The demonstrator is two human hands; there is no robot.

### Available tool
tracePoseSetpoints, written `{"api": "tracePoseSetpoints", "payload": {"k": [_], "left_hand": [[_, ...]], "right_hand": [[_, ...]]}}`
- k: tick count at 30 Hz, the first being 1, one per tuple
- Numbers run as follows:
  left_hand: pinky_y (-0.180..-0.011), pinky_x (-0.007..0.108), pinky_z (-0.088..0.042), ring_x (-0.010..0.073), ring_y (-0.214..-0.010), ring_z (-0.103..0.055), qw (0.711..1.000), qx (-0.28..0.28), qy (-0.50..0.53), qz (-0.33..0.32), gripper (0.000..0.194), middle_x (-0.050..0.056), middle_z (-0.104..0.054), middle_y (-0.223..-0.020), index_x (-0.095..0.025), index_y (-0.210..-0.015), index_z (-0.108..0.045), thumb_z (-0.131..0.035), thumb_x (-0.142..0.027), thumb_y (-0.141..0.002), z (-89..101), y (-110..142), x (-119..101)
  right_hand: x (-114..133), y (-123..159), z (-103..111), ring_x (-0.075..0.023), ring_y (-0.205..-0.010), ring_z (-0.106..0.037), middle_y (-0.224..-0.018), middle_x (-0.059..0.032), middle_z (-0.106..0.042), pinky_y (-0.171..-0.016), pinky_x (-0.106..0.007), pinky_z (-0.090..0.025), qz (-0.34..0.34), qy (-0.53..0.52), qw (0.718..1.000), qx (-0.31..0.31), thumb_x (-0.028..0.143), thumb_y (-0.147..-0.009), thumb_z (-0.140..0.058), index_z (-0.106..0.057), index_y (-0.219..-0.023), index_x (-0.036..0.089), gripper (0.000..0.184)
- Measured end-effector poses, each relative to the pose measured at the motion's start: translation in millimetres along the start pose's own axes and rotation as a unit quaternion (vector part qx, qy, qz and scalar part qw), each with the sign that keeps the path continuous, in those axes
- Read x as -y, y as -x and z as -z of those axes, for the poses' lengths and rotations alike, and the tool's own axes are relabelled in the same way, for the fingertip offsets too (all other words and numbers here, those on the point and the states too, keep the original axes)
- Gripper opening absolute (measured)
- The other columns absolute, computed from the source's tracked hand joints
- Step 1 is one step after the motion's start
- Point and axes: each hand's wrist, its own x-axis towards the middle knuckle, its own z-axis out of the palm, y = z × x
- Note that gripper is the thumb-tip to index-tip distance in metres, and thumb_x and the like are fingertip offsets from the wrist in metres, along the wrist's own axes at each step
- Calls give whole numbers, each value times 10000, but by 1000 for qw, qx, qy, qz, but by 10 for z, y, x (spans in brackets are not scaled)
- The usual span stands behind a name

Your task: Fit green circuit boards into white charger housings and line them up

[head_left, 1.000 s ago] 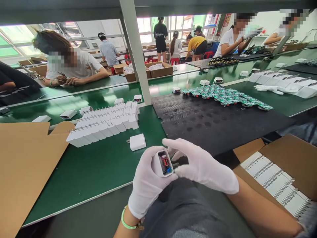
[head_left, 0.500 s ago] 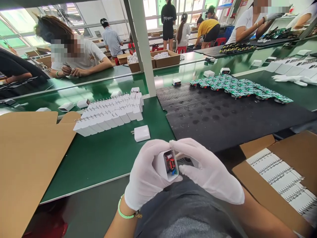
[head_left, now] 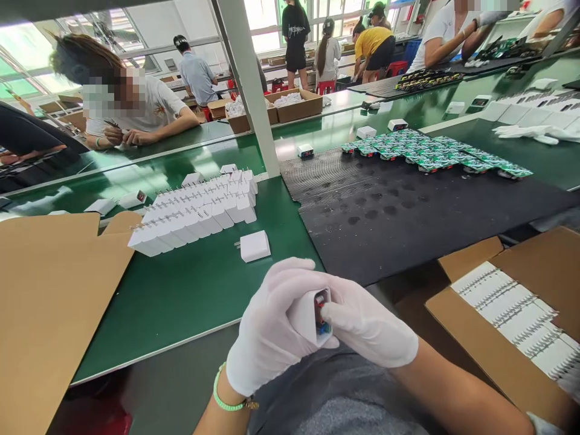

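My left hand (head_left: 272, 329), in a white glove, is wrapped round a white charger housing (head_left: 303, 317) above my lap. The housing's open end faces right and shows a circuit board (head_left: 322, 328) with red and blue parts inside. My right hand (head_left: 367, 323), gloved as well, grips the housing at that end. Its thumb presses at the opening and covers part of the board, while the other fingers are mostly hidden behind. Beyond my hands a single white charger (head_left: 254, 246) with metal prongs lies on the green table (head_left: 181, 290).
Rows of white chargers (head_left: 194, 211) stand behind the single one. Green circuit boards (head_left: 421, 151) lie on a black mat (head_left: 362, 223). An open cardboard box (head_left: 457, 326) of pronged white housings is at right; a cardboard flap (head_left: 49, 290) at left. A post (head_left: 254, 90) rises mid-table. Co-workers sit across.
My right hand has moved left and closed in on the housing, its thumb now at the opening over the board. The view has shifted slightly.
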Motion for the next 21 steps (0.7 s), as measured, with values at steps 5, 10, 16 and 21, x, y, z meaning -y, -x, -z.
{"api": "tracePoseSetpoints", "payload": {"k": [5,10,16,21], "left_hand": [[-919,315,-516,204,-1045,-583,999,41,-10,-7,495,46,-654,-1010,-196,-1081,-541,-798,-205,-658,10,12,25],[-833,333,-526,204,-929,-595,995,86,12,-40,542,60,-621,-966,-220,-1153,-476,-774,-356,-720,155,-44,40],[-702,248,-490,142,-821,-578,986,112,-121,27,183,24,-593,-958,-251,-1031,-534,-599,-294,-866,784,-558,227],[-767,315,-476,183,-808,-586,910,59,-358,199,238,8,-636,-876,-189,-936,-623,-702,-325,-758,1151,-1598,981]], "right_hand": [[-162,-5,19,-111,-661,-395,-748,13,-438,-561,-230,-325,-24,-54,998,-23,495,-765,-716,-545,-806,155,383],[-144,-75,8,-151,-717,-524,-810,-17,-546,-676,-276,-463,6,42,999,1,545,-813,-647,-608,-958,157,416],[-130,38,568,-342,-1232,-522,-1325,-139,-568,-1057,-493,-404,56,212,971,-99,640,-756,-642,-382,-1433,283,809],[-275,-30,1118,-275,-1258,-518,-1303,-55,-606,-969,-343,-523,116,230,921,-291,449,-871,-584,-415,-1410,347,574]]}}
